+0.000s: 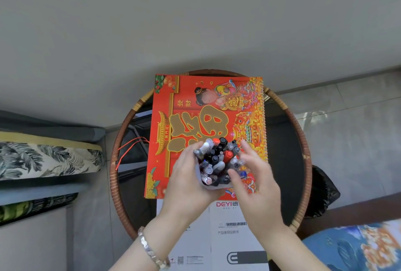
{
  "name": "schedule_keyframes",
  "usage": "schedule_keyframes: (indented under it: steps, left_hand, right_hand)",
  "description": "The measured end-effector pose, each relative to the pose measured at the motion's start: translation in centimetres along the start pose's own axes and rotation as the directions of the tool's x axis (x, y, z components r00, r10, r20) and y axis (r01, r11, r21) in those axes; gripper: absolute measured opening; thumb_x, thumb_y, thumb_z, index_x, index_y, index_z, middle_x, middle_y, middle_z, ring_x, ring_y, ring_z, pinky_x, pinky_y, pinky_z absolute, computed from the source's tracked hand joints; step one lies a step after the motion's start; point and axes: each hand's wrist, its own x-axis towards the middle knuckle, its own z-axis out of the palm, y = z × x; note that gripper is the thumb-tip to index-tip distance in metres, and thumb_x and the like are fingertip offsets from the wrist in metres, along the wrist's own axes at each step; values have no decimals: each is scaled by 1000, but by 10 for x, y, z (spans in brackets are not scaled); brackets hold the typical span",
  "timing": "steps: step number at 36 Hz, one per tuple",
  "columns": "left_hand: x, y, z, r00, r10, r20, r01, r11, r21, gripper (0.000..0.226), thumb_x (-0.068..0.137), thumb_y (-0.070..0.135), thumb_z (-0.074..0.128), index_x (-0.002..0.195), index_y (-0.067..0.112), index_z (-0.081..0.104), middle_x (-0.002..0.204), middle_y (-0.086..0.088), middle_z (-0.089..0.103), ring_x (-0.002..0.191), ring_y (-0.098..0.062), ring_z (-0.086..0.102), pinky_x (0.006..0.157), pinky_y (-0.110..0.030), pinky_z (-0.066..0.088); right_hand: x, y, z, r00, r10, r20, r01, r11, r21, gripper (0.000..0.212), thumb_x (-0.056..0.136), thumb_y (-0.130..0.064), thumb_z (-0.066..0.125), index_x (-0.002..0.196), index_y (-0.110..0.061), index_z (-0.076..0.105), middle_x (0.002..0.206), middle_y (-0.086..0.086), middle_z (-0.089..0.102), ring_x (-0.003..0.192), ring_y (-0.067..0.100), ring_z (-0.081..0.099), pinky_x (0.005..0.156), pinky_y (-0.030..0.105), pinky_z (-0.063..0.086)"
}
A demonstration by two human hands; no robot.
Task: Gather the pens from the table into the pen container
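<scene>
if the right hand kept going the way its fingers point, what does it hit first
Probably the bundle of capped pens standing in the pale container that the left hand holds; the right hand fingers already look close to them, though depth is unclear.

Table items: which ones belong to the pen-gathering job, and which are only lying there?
Job: pens, pen container, left hand, right hand.
Lying about: red calendar, white booklet, round table.
</scene>
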Motion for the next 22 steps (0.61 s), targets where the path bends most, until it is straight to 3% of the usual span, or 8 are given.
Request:
schedule_keyframes:
  steps: [3, 7, 9, 11, 13, 17, 20, 22]
  left_hand:
    - [15, -1, 6, 999, 40, 7, -40, 999, 14, 78, 57, 28, 90, 122, 39, 50, 122, 19, 56, 125, -12, 47, 104, -35, 42]
    - [39, 2, 9, 996, 85, 22, -87, 991, 97, 89, 54, 19, 90, 132, 26, 47, 122, 17, 50, 118, -9, 30, 98, -24, 27]
    - [49, 4, 10, 994, 102, 45, -106, 990, 89, 89, 53, 17, 92, 130, 26, 48, 117, 24, 51, 116, -12, 35, 97, -26, 30]
    - [58, 1, 14, 993, 99, 60, -103, 993, 64, 83, 53, 18, 92, 125, 26, 51, 110, 29, 51, 111, -11, 45, 102, -34, 36]
    - [64, -7, 18, 993, 90, 82, -91, 996, 9, 73, 52, 26, 90, 116, 29, 54, 111, 17, 61, 110, -14, 58, 100, -48, 46]
    - [68, -27, 22, 989, 88, 119, -90, 996, 14, 72, 49, 34, 91, 109, 28, 52, 114, 0, 64, 111, -24, 62, 91, -55, 51]
    - [63, -33, 21, 989, 54, 136, -53, 999, -11, 69, 51, 41, 89, 107, 46, 50, 120, 2, 62, 122, -23, 56, 97, -53, 49]
    - [58, -36, 19, 991, 19, 135, -19, 1000, 1, 75, 56, 36, 88, 116, 50, 44, 133, -1, 56, 130, -23, 51, 103, -50, 47]
  right_hand:
    - [8, -3, 1, 976, 183, 115, -198, 970, 143, 49, 81, -42, 46, 127, -43, 30, 133, -43, 33, 129, -12, 29, 100, 6, 30]
    - [27, 9, -4, 935, 316, 161, -327, 944, 47, 54, 85, -58, 33, 135, -38, 27, 145, -12, 35, 132, -1, 29, 107, 20, 28]
    - [34, 15, -4, 897, 399, 192, -421, 903, 91, 58, 89, -54, 32, 139, -26, 29, 143, -9, 38, 126, -4, 32, 97, 7, 27]
    - [40, 18, -4, 887, 401, 230, -430, 898, 90, 56, 88, -47, 30, 138, -21, 33, 132, -22, 42, 114, -14, 36, 84, -7, 26]
    - [42, 23, -4, 881, 400, 251, -430, 899, 79, 43, 93, -38, 32, 134, -25, 37, 116, -32, 41, 103, -23, 36, 77, -10, 27]
    - [39, 32, 0, 859, 410, 307, -439, 898, 28, 17, 97, -33, 33, 108, -42, 44, 101, -31, 49, 94, -16, 48, 73, -5, 34]
    - [34, 41, 4, 855, 379, 355, -395, 918, -30, 24, 94, -41, 37, 115, -40, 50, 114, -14, 60, 109, 0, 52, 92, 21, 42]
    - [32, 41, 5, 845, 390, 367, -409, 912, -30, 26, 94, -42, 38, 117, -38, 50, 118, -9, 59, 110, 4, 52, 93, 27, 43]
